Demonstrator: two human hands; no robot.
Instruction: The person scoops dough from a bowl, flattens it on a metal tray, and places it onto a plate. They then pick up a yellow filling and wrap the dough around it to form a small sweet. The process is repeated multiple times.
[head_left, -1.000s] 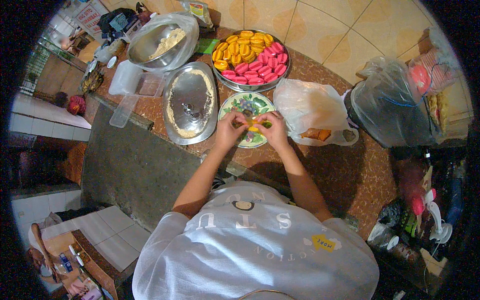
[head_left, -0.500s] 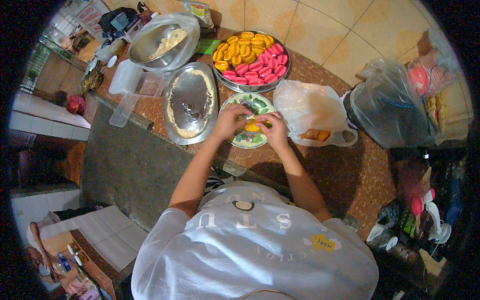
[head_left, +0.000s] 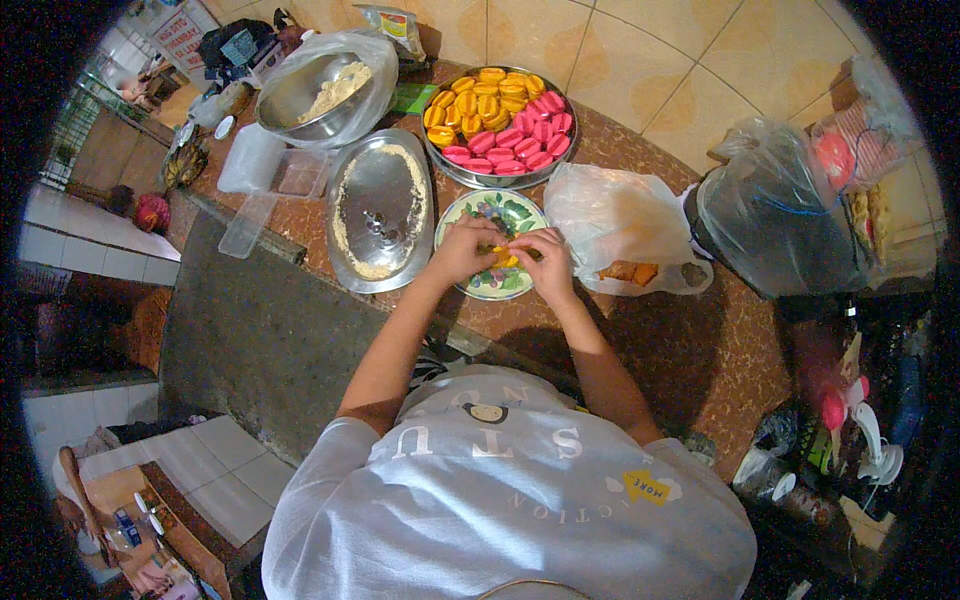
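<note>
Over a small floral plate [head_left: 505, 213] on the speckled brown counter, my left hand [head_left: 462, 250] and my right hand [head_left: 545, 265] are close together, both pinching a small yellow-orange piece of dough [head_left: 503, 258]. Just beyond the plate stands a round metal tray [head_left: 497, 175] filled with several orange and pink moulded pieces. To the left lies an oval metal tray [head_left: 380, 215] dusted with flour.
A clear plastic bag [head_left: 620, 225] holding brown pieces lies right of the plate. A steel bowl of flour [head_left: 320, 95] in plastic stands at the back left beside plastic containers [head_left: 262, 165]. A dark bagged container [head_left: 775, 215] is at the right.
Both hands have stayed over the plate and keep working the yellow piece between the fingers, shifting only slightly. Nothing else on the counter has moved.
</note>
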